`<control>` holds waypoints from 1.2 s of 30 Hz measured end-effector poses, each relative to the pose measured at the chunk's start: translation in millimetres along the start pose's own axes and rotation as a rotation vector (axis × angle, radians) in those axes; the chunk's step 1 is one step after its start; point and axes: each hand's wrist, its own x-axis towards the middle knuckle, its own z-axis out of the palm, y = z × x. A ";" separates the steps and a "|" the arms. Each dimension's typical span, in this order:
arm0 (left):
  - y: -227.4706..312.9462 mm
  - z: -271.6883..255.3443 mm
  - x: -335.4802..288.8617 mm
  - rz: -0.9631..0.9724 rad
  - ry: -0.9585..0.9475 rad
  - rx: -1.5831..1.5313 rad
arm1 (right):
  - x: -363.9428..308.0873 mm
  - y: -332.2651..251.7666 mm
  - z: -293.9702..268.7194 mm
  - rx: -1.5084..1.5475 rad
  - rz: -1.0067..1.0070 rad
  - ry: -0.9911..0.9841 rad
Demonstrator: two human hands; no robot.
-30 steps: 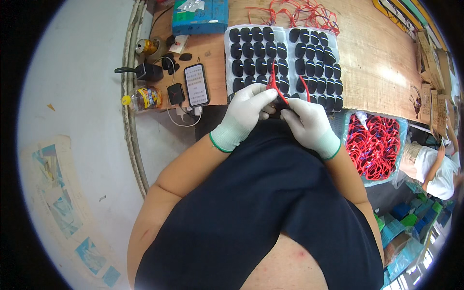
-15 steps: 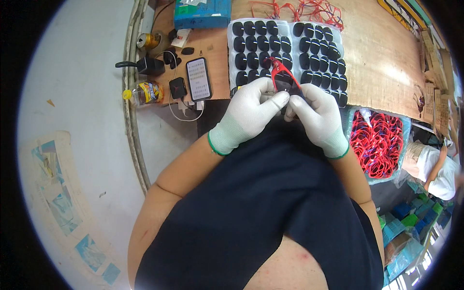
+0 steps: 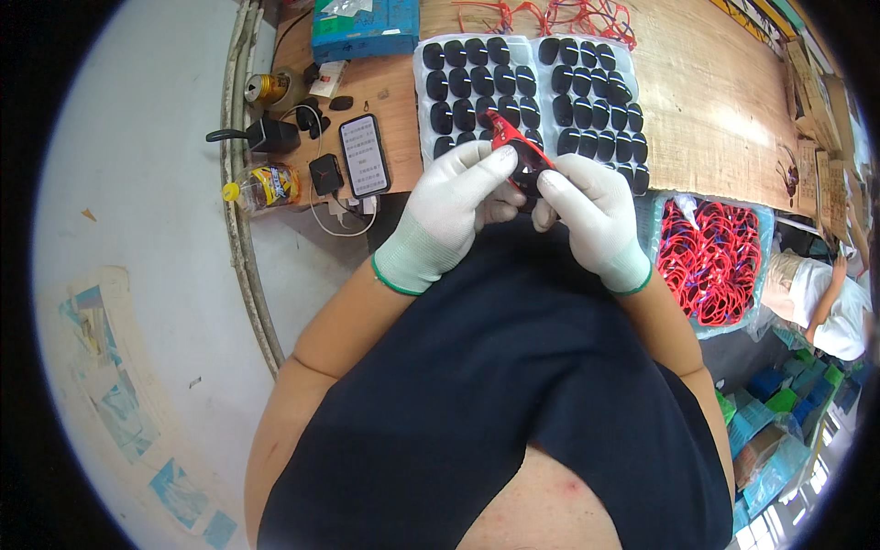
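Observation:
Both my hands wear white knit gloves with green cuffs and meet in front of me at the table edge. Between them is a pair of red-framed sunglasses [image 3: 503,131] with a dark lens showing. My left hand [image 3: 456,197] grips its left side, the thumb pressed near the lens. My right hand [image 3: 596,209] pinches the other end, with the fingers curled underneath. Gloves cover part of the frame, so I cannot tell whether both lenses are seated. Just beyond lie two white trays [image 3: 543,108] with rows of dark lenses.
Red frames fill a lined bin [image 3: 710,261] to the right. On the table's left are a phone [image 3: 365,156], a black box-shaped device [image 3: 324,173], a bottle [image 3: 272,186], a can [image 3: 266,88] and a blue box [image 3: 367,27]. Loose red frames [image 3: 587,18] lie behind the trays. Another person [image 3: 825,302] is far right.
My left thumb has moved from beside the right thumb up onto the left side of the frame, and the hands have spread slightly apart. The sunglasses have tilted. The whole view has shifted slightly.

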 end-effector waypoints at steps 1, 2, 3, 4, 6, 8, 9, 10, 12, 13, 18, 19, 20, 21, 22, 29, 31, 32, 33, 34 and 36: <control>-1.6 -0.4 -1.5 -0.012 -0.003 -0.020 | -0.4 -2.0 0.6 -0.085 -0.039 0.014; -2.5 -1.0 -1.5 -0.011 0.011 0.013 | -0.9 -5.8 1.3 -0.170 -0.078 0.027; -3.3 -1.7 -1.4 -0.009 0.025 0.046 | -1.4 -7.8 2.1 -0.255 -0.117 0.041; -3.6 -1.8 -1.4 -0.007 0.040 0.078 | -2.1 -6.5 3.2 -0.324 -0.164 0.047; -1.9 3.2 -4.0 0.007 0.083 0.116 | -2.8 -2.5 6.0 -0.461 -0.260 0.056; -1.1 2.5 -5.0 0.042 0.104 0.174 | -2.0 -2.5 6.4 -0.535 -0.316 0.005; -1.1 0.2 -4.2 0.066 0.100 0.216 | -2.0 -1.8 7.2 -0.519 -0.304 -0.017; -0.9 -1.4 -4.3 0.091 0.097 0.258 | -2.2 -0.8 7.5 -0.503 -0.292 -0.039; 2.4 -1.1 -6.7 0.105 0.102 0.426 | -4.3 2.6 4.3 -0.492 -0.277 -0.098; 4.4 -0.2 -7.6 0.112 0.104 0.509 | -6.1 4.2 3.8 -0.496 -0.272 -0.098; 7.8 4.3 -16.2 0.153 0.086 0.700 | -8.0 1.5 -2.2 -0.378 -0.160 -0.083; 7.8 4.6 -16.9 0.154 0.085 0.710 | -6.9 -3.5 -2.6 -0.260 -0.084 -0.093; 8.0 5.3 -17.2 0.155 0.083 0.720 | -6.5 -6.0 -2.8 -0.141 -0.008 -0.101; 11.8 8.2 -17.4 0.147 0.074 0.801 | -6.1 -6.1 -3.0 -0.114 0.028 -0.102; 9.8 7.2 -15.9 0.177 0.065 0.821 | -6.5 -5.6 -1.6 -0.080 0.036 -0.080; 14.9 11.0 -15.2 0.248 0.000 0.840 | -11.7 -10.9 6.3 -0.055 -0.027 0.002; 16.5 12.9 -16.2 0.241 -0.015 0.832 | -15.2 -11.9 6.8 -0.047 -0.026 0.015; 17.6 14.4 -16.6 0.239 -0.020 0.845 | -16.4 -12.8 6.8 -0.043 -0.025 0.020; 17.8 15.5 -17.7 0.234 -0.025 0.856 | -17.7 -13.7 7.4 -0.045 -0.006 0.032; 17.4 16.3 -18.5 0.229 -0.030 0.867 | -18.7 -14.9 6.3 -0.097 -0.002 0.031; 14.9 17.2 -18.1 0.170 -0.023 0.897 | -20.5 -16.1 4.4 -0.199 0.005 0.027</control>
